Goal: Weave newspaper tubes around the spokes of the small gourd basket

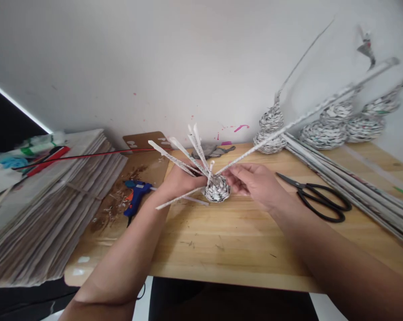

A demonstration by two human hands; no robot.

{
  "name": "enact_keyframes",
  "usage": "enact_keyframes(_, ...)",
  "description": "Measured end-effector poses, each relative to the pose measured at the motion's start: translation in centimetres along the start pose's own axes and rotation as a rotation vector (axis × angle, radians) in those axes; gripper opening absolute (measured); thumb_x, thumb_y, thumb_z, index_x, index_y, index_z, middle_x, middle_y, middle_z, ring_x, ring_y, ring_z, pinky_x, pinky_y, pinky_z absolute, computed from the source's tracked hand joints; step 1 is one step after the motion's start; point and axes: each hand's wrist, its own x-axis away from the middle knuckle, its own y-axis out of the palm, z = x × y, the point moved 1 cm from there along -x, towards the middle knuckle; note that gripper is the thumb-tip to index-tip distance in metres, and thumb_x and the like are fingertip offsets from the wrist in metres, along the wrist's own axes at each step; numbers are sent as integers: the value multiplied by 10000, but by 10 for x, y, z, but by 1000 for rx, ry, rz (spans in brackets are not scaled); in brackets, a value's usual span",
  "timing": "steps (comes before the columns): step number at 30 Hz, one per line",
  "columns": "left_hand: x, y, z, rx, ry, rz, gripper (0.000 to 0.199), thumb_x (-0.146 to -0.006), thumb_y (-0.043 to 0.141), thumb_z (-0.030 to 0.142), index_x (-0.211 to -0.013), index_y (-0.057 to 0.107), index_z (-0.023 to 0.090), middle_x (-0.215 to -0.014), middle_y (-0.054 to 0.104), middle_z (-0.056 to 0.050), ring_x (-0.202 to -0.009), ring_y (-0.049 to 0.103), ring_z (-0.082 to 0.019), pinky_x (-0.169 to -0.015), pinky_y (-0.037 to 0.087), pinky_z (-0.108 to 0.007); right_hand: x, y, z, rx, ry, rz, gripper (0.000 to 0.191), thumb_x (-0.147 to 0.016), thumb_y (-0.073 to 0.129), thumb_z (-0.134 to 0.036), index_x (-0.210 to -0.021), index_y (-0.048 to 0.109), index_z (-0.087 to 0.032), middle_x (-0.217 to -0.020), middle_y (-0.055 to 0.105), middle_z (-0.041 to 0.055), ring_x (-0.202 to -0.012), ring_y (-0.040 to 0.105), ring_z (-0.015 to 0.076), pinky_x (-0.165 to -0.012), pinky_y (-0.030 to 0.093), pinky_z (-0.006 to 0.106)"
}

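Head — left hand (pixel 185 180) holds woven ball (pixel 218 191), spokes (pixel 200 148) upward; right hand (pixel 253 180), grip unclear, by strip (pixel 302 117) rising rightward.

Left hand (pixel 184 180) grips a small woven paper ball (pixel 217 191) at its left side; short paper tubes (pixel 200 145) fan upward from the weave. Right hand (pixel 255 183) has its fingers bent just beside the ball's right side, near a long paper tube (pixel 308 113) rising rightward; contact cannot be confirmed. Left of the grip: blue glue gun (pixel 137 199), then stacked paper (pixel 64 209). Right: black scissors (pixel 317 186), then bundled tubes (pixel 351 186). Beyond, rightward: three woven pieces (pixel 270 129).
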Motion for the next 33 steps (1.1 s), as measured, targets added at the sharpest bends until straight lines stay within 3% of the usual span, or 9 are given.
enact_keyframes(4, -1, 7, 2, 54, -58, -9, 71, -692, 736, 167, -744, 690, 149, -702, 703, -20, -637, 641, -159, -579, 512, -262, 2, 5, 4, 298, -345, 11, 112, -816, 675, -277, -862, 748, -205, -802, 735, 31, -695, 632, 152, -653, 471, 285)
enact_keyframes(6, 0, 10, 1, 60, -62, -3, 84, -688, 742, 168, -731, 671, 160, -683, 689, -8, -611, 624, -147, -559, 506, -258, 3, 7, 6, 486, -484, 46, 113, -825, 647, -199, -850, 753, -230, -807, 741, 16, -721, 643, 161, -702, 474, 301)
enact_keyframes(9, 0, 11, -2, 35, -69, 21, 101, -685, 748, 161, -729, 658, 176, -690, 689, -5, -614, 621, -150, -557, 514, -270, 4, 7, 8, 595, -556, 60, 126, -833, 648, -190, -847, 758, -250, -791, 739, 3, -714, 650, 168, -689, 468, 301)
enact_keyframes(18, -2, 15, -2, -11, -112, 6, 71, -676, 715, 116, -709, 662, 149, -695, 699, -31, -636, 623, -157, -593, 521, -281, 5, 7, 9, 660, -629, 29, 120, -869, 677, -349, -841, 744, -253, -803, 745, 2, -700, 651, 162, -695, 460, 294)
enact_keyframes(22, -1, 16, 1, 17, -127, 26, 107, -671, 738, 176, -736, 666, 131, -708, 697, -40, -645, 630, -156, -597, 518, -278, 6, 11, 11, 652, -586, 118, 103, -852, 661, -296, -792, 697, -220, -695, 699, -1, -594, 597, 142, -596, 431, 275)
enact_keyframes(28, -1, 17, -9, 67, -140, 50, 88, -658, 708, 126, -737, 672, 138, -696, 696, -18, -628, 629, -145, -564, 494, -247, 3, 14, 17, 217, -361, 134, 109, -838, 640, -315, -854, 634, -207, -759, 713, 29, -659, 657, 169, -547, 468, 262)
enact_keyframes(33, -1, 15, -6, 47, -48, 2, 34, -702, 694, 145, -716, 664, 152, -706, 700, -24, -648, 639, -153, -592, 513, -261, -1, 13, 20, 88, -286, 149, 134, -797, 682, -324, -805, 618, -207, -688, 676, 6, -577, 599, 141, -514, 460, 255)
